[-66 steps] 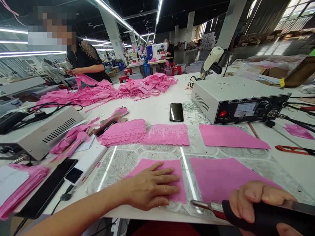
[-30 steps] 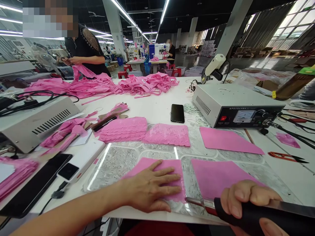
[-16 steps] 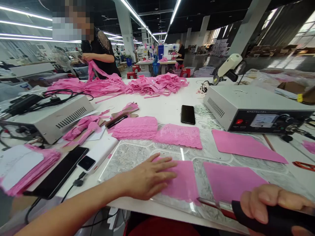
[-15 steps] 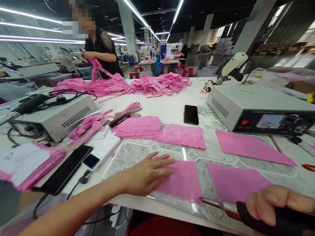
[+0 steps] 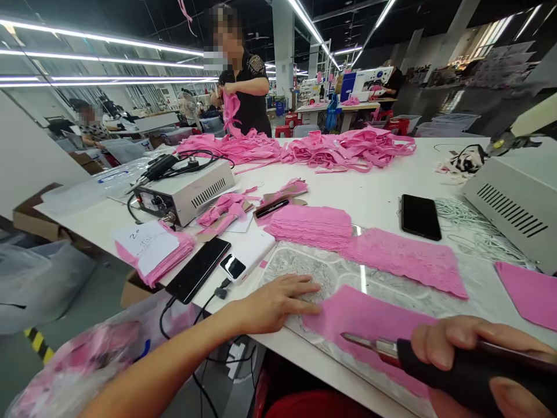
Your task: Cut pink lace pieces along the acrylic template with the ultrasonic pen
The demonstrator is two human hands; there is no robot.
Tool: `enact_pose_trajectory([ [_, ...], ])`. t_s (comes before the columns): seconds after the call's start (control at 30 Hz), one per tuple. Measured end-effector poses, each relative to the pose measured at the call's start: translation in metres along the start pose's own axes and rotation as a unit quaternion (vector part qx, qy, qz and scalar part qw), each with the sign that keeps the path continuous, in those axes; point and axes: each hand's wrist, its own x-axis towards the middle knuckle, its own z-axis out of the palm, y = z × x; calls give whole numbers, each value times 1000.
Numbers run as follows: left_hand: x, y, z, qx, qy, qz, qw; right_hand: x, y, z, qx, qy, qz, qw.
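My left hand [image 5: 278, 302] rests on the glossy grey marbled board [image 5: 300, 258], fingers spread. Its fingertips touch the left end of a flat pink cloth piece [image 5: 374, 319]. In my right hand [image 5: 452, 342] is a cutting knife [image 5: 435, 363] with a thick black handle and a pointed metal blade. The blade tip lies over that cloth; whether it touches cannot be seen. Behind are a pink lace piece [image 5: 404, 261] and a stack of pink lace pieces [image 5: 311, 226]. Another pink piece [image 5: 528, 293] lies at the right.
A phone [image 5: 420, 216] lies at the back right. Nearer left are a black phone [image 5: 198, 270], a white power bank [image 5: 248, 255] and a paper-topped pink stack [image 5: 154, 249]. Control boxes [image 5: 187, 191] stand on both sides. A person [image 5: 243, 87] handles pink strips [image 5: 300, 148] across the table.
The view has swung left, so the table appears shifted right. My left hand has slid left to the cloth's end. The knife now lies over the cloth instead of at its lower right corner.
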Motion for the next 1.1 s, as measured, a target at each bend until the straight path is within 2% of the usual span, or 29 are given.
enact_pose_trajectory([
  [0.07,-1,-2,4,6,-2,5,1000,0,-3,26,-18,-6,-1,1000],
  [0.13,-2,-4,7,12,-2,8,1000,-1,-3,42,-29,-9,17,999],
  [0.27,-3,-7,11,19,2,13,1000,-2,0,59,-43,-28,33,998],
  [0.4,-2,-8,12,24,6,17,1000,-1,5,71,-47,-38,-3,998],
  [0.63,-1,-7,10,29,4,25,999,0,9,78,-33,-43,-13,998],
  [0.8,-1,-8,11,29,5,27,999,-1,10,76,-37,-36,-11,999],
  [1.1,-2,-5,10,29,7,22,999,-2,14,74,-17,-58,-5,998],
])
